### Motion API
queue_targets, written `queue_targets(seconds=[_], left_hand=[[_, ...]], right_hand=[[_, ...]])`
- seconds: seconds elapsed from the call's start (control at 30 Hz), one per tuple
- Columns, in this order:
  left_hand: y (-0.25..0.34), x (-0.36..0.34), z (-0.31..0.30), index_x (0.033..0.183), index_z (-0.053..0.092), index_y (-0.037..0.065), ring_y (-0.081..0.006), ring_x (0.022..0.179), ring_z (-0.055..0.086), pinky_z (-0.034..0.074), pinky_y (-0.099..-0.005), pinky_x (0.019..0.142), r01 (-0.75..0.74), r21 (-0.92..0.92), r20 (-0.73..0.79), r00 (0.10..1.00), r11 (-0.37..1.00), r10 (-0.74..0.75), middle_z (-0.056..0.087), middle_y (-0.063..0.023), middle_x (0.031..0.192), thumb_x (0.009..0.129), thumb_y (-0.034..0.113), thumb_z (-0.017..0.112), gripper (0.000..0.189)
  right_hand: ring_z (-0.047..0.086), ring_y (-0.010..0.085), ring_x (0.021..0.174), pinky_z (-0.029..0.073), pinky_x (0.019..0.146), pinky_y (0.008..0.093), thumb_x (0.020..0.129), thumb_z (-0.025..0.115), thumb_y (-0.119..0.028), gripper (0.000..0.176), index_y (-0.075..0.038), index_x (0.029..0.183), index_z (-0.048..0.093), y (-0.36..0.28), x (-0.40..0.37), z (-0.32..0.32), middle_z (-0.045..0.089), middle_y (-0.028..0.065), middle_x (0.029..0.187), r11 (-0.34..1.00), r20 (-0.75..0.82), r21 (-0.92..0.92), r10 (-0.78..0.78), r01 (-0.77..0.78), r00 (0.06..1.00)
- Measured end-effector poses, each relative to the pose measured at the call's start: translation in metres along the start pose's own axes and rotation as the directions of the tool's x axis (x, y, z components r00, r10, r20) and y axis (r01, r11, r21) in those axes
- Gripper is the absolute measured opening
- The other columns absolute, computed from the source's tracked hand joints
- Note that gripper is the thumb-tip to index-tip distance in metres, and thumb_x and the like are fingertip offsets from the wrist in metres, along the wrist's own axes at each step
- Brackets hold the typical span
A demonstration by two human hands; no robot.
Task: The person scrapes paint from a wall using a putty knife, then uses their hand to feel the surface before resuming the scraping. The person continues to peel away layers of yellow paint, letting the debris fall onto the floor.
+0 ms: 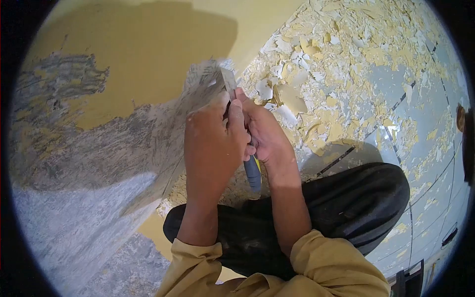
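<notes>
Both my hands are wrapped around a scraper with a flat metal blade and a grey and yellow handle. My left hand is closed over it from the left, its thumb lying near the blade. From the right, my right hand grips the same tool, fingertips close to the base of the blade. The blade's end meets the wall at the border between yellow paint and a scraped grey patch. Below the hands, the handle's butt end points toward my lap.
Yellow and white paint flakes cover much of the tiled floor to the right, with larger curled pieces close to the wall. My bent leg in dark trousers is under my forearms. A dark object stands at the lower right.
</notes>
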State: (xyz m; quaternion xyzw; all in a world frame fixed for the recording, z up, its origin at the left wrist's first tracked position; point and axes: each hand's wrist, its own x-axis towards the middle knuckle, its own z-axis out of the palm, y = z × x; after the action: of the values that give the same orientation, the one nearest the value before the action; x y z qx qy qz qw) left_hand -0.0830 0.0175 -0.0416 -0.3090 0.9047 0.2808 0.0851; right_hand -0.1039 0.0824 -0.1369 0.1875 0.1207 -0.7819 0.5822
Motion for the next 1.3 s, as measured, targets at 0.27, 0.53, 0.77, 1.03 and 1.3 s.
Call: queue_targets(seconds=[0.27, 0.53, 0.77, 1.03, 1.3], left_hand=[[-0.013, 0.002, 0.021, 0.081, 0.058, -0.004, -0.0172, 0.050, 0.064, 0.049, -0.0300, 0.044, -0.051, 0.041, -0.141, 0.988, 0.998, 0.056, 0.062, -0.0126, 0.063, 0.092, 0.012, 0.051, 0.020], [-0.022, 0.022, 0.034, 0.083, 0.059, -0.001, -0.0196, 0.048, 0.063, 0.048, -0.0301, 0.041, -0.176, 0.327, -0.266, 0.926, 0.929, 0.269, 0.061, -0.0111, 0.062, 0.093, 0.017, 0.046, 0.025], [-0.007, 0.008, 0.009, 0.073, 0.054, 0.001, -0.0415, 0.064, 0.058, 0.043, -0.0478, 0.062, -0.018, 0.042, -0.108, 0.994, 0.999, 0.022, 0.058, -0.0204, 0.063, 0.089, 0.017, 0.051, 0.023], [-0.018, 0.019, 0.025, 0.080, 0.057, 0.000, -0.0258, 0.046, 0.060, 0.044, -0.0379, 0.048, -0.221, 0.283, -0.220, 0.932, 0.933, 0.288, 0.057, -0.0170, 0.058, 0.092, 0.019, 0.048, 0.024], [-0.011, 0.014, 0.023, 0.080, 0.059, 0.000, -0.0312, 0.051, 0.058, 0.044, -0.0415, 0.054, -0.093, 0.076, -0.119, 0.988, 0.993, 0.101, 0.058, -0.0184, 0.060, 0.091, 0.019, 0.050, 0.024]], right_hand=[[0.057, 0.0107, 0.077, 0.049, 0.067, 0.0251, 0.099, 0.047, -0.031, 0.026, -0.009, 0.104, 0.059, 0.006, 0.017, -0.016, 0.060, 0.0002, 0.087, 0.990, -0.059, 0.105, -0.086, 0.092, 0.995], [0.046, 0.0118, 0.042, 0.034, 0.033, 0.0256, 0.099, 0.040, -0.045, 0.043, -0.007, 0.089, 0.060, 0.006, 0.028, -0.007, 0.054, 0.0022, 0.062, 0.982, -0.199, 0.017, -0.181, 0.188, 0.963], [0.037, 0.0152, 0.029, 0.030, 0.028, 0.0270, 0.099, 0.036, -0.045, 0.043, -0.008, 0.086, 0.054, 0.008, 0.006, 0.002, 0.049, 0.0036, 0.052, 0.994, 0.037, 0.097, -0.048, 0.044, 0.998], [0.042, 0.0154, 0.031, 0.033, 0.028, 0.0258, 0.100, 0.035, -0.045, 0.043, -0.008, 0.087, 0.054, -0.001, 0.019, 0.005, 0.051, 0.0055, 0.053, 0.994, -0.175, 0.065, -0.079, 0.092, 0.981], [0.039, 0.0147, 0.030, 0.031, 0.028, 0.0263, 0.100, 0.035, -0.045, 0.045, -0.008, 0.086, 0.056, -0.006, 0.007, -0.004, 0.049, 0.0046, 0.051, 0.996, -0.111, -0.043, -0.085, 0.081, 0.990]])
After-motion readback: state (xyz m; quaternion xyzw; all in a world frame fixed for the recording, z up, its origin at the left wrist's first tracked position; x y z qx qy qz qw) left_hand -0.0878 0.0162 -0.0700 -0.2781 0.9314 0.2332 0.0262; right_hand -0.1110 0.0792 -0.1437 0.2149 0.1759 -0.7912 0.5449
